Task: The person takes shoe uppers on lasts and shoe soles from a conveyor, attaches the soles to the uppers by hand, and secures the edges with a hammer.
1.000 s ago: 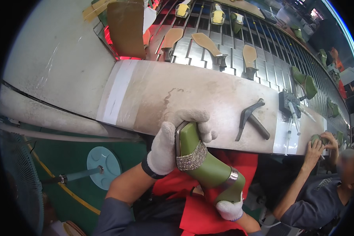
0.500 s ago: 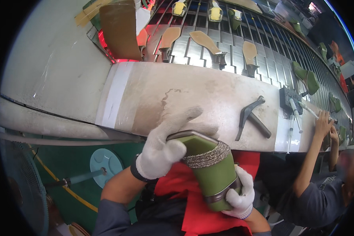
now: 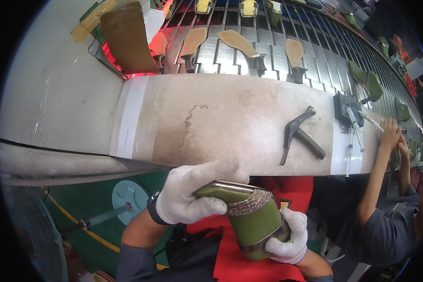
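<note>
I hold an olive-green shoe with a glittery silver band across it, low in front of my lap over a red apron. My left hand, in a white knit glove, grips the shoe's upper end by its sole edge. Wearing the same kind of glove, my right hand cups the shoe's lower end from below. Both hands are just below the front edge of the pale worn workbench.
A dark hammer-like tool lies on the bench to the right, beside syringes on white tape. Behind runs a slatted conveyor carrying tan soles on lasts and green shoes. A co-worker's arm reaches up at right. A fan stands lower left.
The shoe has turned from upright and slanted to lying more level, sole edge toward the bench. My left hand shifted onto its top end. The co-worker's arm rose to the bench.
</note>
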The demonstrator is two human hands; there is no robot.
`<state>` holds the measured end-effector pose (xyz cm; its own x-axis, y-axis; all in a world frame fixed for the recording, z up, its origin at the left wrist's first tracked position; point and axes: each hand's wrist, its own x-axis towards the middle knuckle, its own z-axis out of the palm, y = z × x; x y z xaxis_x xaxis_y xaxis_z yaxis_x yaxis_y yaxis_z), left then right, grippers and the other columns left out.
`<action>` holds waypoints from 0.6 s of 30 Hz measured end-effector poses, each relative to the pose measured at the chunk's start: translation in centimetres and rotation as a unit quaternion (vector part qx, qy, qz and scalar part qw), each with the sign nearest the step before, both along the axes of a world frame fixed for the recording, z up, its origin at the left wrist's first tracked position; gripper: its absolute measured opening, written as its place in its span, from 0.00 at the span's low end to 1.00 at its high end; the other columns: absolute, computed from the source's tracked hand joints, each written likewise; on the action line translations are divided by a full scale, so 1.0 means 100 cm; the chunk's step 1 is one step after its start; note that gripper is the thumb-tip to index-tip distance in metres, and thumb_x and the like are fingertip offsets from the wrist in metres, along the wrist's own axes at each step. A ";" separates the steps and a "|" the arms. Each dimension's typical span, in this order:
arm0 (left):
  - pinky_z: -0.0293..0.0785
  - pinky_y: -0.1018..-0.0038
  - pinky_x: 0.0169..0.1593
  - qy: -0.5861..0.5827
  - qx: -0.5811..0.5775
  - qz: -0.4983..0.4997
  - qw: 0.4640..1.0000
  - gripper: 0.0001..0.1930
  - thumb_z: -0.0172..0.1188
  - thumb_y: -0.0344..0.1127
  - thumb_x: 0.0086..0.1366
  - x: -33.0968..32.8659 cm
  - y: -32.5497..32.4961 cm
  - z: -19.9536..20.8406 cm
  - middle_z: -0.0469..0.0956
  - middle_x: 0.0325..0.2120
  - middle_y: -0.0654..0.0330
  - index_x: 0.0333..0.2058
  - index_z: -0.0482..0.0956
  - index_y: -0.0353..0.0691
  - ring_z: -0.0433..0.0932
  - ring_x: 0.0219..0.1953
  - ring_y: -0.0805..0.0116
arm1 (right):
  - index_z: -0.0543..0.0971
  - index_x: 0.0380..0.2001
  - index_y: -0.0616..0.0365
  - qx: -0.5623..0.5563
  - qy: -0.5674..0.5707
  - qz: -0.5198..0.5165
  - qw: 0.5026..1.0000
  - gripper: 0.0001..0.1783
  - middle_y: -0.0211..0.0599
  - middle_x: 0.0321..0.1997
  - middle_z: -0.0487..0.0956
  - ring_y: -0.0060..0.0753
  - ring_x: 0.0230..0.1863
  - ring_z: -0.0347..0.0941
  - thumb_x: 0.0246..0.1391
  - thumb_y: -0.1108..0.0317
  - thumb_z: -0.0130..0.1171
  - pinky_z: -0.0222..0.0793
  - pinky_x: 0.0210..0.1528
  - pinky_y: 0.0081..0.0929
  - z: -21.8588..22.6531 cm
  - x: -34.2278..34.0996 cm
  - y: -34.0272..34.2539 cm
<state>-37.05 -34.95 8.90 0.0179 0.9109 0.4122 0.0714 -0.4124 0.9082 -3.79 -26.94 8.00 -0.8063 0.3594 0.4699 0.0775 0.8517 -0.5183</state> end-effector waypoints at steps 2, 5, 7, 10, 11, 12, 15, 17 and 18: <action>0.85 0.54 0.61 0.012 -0.004 0.000 1.000 0.40 0.69 0.47 0.75 0.000 0.002 0.005 0.85 0.54 0.36 0.73 0.63 0.25 0.87 0.58 0.44 | 0.85 0.53 0.19 -0.003 0.015 -0.001 1.000 0.30 0.54 0.60 0.77 0.50 0.44 0.78 0.42 0.53 0.80 0.69 0.42 0.44 -0.007 0.001 -0.002; 0.87 0.53 0.57 0.025 0.011 -0.001 1.000 0.35 0.69 0.46 0.76 0.002 0.008 0.003 0.87 0.51 0.36 0.68 0.67 0.26 0.88 0.55 0.44 | 0.85 0.51 0.19 -0.014 0.013 -0.006 1.000 0.29 0.55 0.60 0.77 0.51 0.45 0.78 0.42 0.55 0.79 0.69 0.42 0.43 -0.001 0.001 -0.005; 0.87 0.53 0.57 -0.028 0.021 0.029 0.999 0.32 0.67 0.43 0.77 0.011 0.006 0.002 0.87 0.50 0.36 0.68 0.67 0.27 0.89 0.54 0.45 | 0.85 0.50 0.19 -0.028 -0.003 -0.007 1.000 0.29 0.56 0.60 0.77 0.51 0.45 0.79 0.42 0.57 0.79 0.70 0.43 0.43 0.007 0.001 -0.005; 0.86 0.56 0.57 -0.023 -0.012 0.053 0.998 0.31 0.65 0.42 0.79 0.017 0.002 -0.008 0.86 0.50 0.37 0.68 0.65 0.28 0.89 0.53 0.49 | 0.86 0.49 0.24 -0.047 -0.021 0.000 0.999 0.29 0.58 0.62 0.77 0.55 0.48 0.80 0.39 0.58 0.81 0.72 0.47 0.45 0.010 0.002 -0.002; 0.86 0.56 0.57 -0.028 -0.014 0.050 0.998 0.31 0.65 0.42 0.79 0.021 0.000 -0.016 0.86 0.50 0.37 0.68 0.65 0.28 0.89 0.53 0.49 | 0.86 0.49 0.28 -0.065 -0.049 -0.007 0.997 0.30 0.59 0.63 0.77 0.57 0.50 0.80 0.37 0.57 0.82 0.73 0.49 0.47 0.007 0.004 -0.003; 0.85 0.61 0.58 -0.052 -0.056 0.075 0.994 0.28 0.66 0.39 0.78 0.027 -0.003 -0.027 0.87 0.51 0.41 0.67 0.68 0.29 0.89 0.53 0.54 | 0.86 0.50 0.31 -0.085 -0.078 -0.013 0.993 0.32 0.60 0.64 0.77 0.59 0.52 0.80 0.36 0.57 0.83 0.74 0.51 0.48 0.006 0.006 -0.004; 0.82 0.67 0.58 -0.145 -0.167 0.134 0.966 0.26 0.66 0.41 0.78 0.054 -0.020 -0.050 0.86 0.51 0.47 0.64 0.71 0.29 0.86 0.53 0.63 | 0.85 0.52 0.37 -0.115 -0.149 -0.001 0.982 0.36 0.62 0.64 0.78 0.60 0.53 0.80 0.33 0.56 0.84 0.74 0.53 0.48 0.004 0.011 -0.003; 0.80 0.67 0.59 -0.057 -0.275 0.151 0.948 0.29 0.66 0.46 0.78 0.060 -0.026 -0.065 0.84 0.51 0.51 0.64 0.69 0.29 0.83 0.53 0.67 | 0.84 0.55 0.38 -0.114 -0.165 -0.003 0.980 0.38 0.62 0.63 0.78 0.60 0.54 0.80 0.33 0.58 0.84 0.74 0.54 0.49 -0.003 0.018 -0.008; 0.79 0.68 0.58 -0.089 -0.331 0.147 0.928 0.27 0.66 0.46 0.78 0.065 -0.031 -0.069 0.84 0.49 0.53 0.62 0.71 0.29 0.82 0.50 0.69 | 0.84 0.55 0.39 -0.113 -0.196 -0.005 0.974 0.40 0.62 0.64 0.78 0.61 0.54 0.79 0.32 0.59 0.84 0.73 0.55 0.49 -0.005 0.020 -0.011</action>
